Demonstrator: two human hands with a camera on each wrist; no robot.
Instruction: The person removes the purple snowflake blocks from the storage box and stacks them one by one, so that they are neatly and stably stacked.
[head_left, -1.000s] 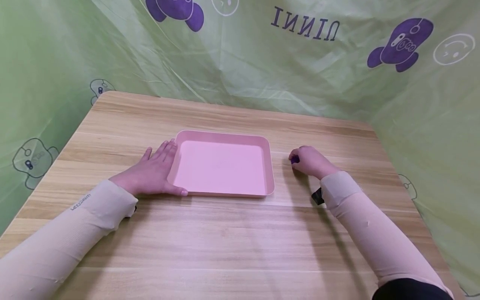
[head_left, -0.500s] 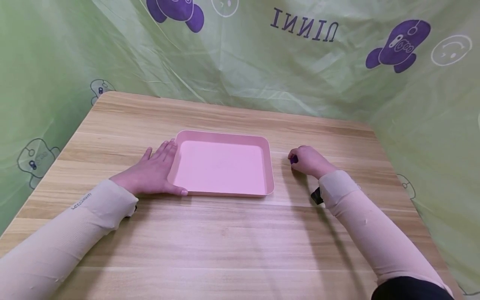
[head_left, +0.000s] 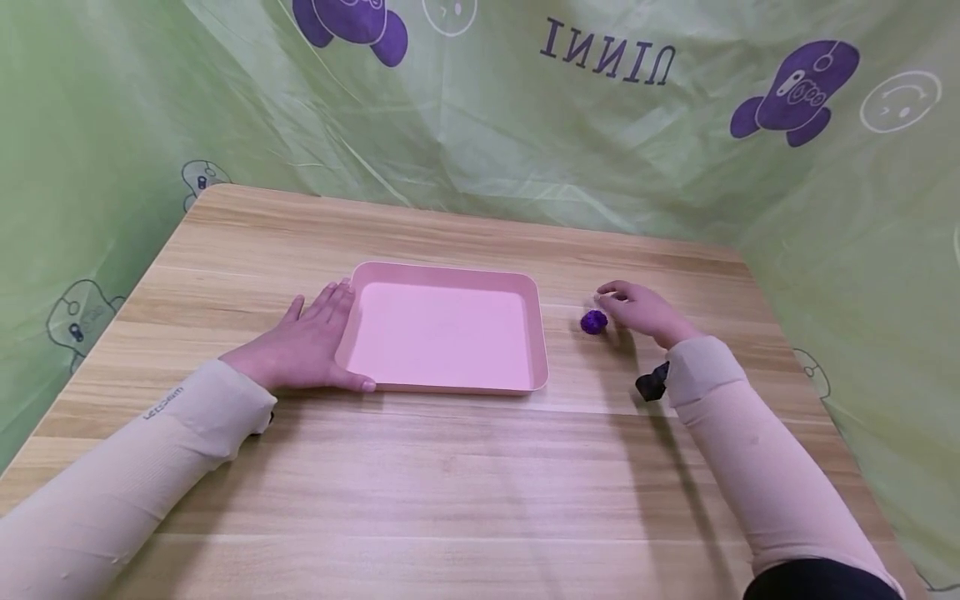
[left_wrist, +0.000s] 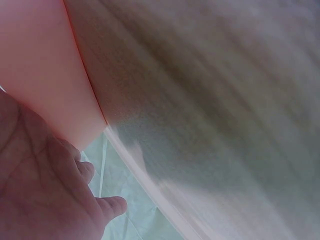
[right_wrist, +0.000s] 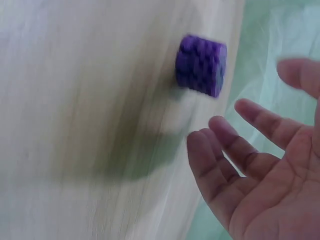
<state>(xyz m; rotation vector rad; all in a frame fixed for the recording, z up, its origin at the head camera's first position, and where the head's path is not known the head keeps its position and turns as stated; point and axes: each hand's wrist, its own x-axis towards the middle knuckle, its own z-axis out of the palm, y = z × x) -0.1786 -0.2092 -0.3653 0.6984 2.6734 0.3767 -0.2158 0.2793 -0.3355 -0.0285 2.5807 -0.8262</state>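
A shallow pink tray [head_left: 442, 333] lies on the wooden table, its inside bare. My left hand [head_left: 303, 346] rests against the tray's left side, fingers straight along the wall and thumb at the near left corner. To the right of the tray sits a small purple, knobbly-sided cylinder [head_left: 594, 322]; the right wrist view shows the bumpy side of the purple cylinder [right_wrist: 201, 65] and one flat end. Just right of it is my right hand [head_left: 641, 311], holding nothing. In the right wrist view the fingers [right_wrist: 245, 155] are spread loosely, apart from the cylinder.
The wood-grain table [head_left: 450, 492] carries the tray and the cylinder. A green curtain [head_left: 487, 125] printed with purple figures hangs behind and along both sides of the table. A black wrist device [head_left: 652, 382] sits under the right cuff.
My right hand has let go of the purple cylinder and drawn back to the right, leaving it on the table in full view. The left hand and tray have stayed still.
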